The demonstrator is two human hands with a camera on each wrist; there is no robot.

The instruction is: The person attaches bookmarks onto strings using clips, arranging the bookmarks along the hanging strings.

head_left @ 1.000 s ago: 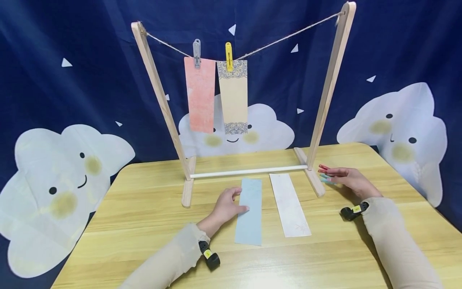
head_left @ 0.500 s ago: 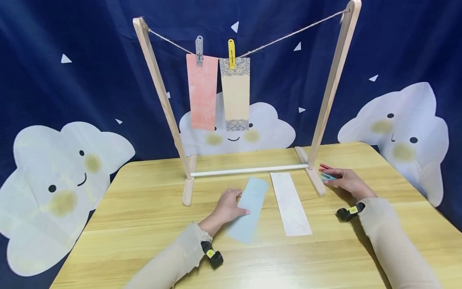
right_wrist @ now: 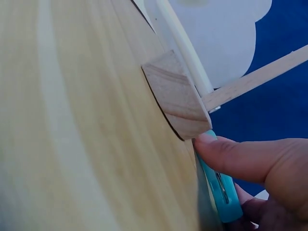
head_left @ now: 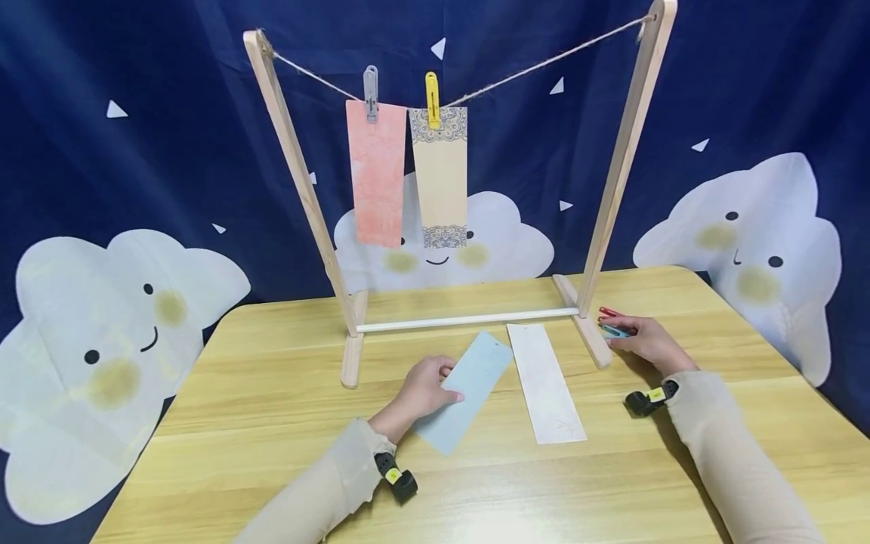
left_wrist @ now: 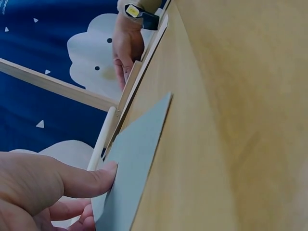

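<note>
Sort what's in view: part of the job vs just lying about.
Likely job:
pale blue card (left hand)
teal clip (right hand)
red clip, white card
pink card, patterned card, grey clip, yellow clip
string, wooden frame

Likely background:
table, cloud curtain, wrist cameras

On my feed I saw the blue card (head_left: 472, 385) come round in the left hand (head_left: 423, 389). A second earlier it had run almost straight away from the person; half a second later it was part-way turned, its near end blurred. By this moment it had slanted further, far end swung to the right, near end to the left. Its far corner had come right up beside the white card (head_left: 547, 385); I couldn't tell whether they touched. The right hand (head_left: 652, 344) had crept slightly left, its thumb tip closer to the wooden rack's foot (head_left: 593, 340).
</note>
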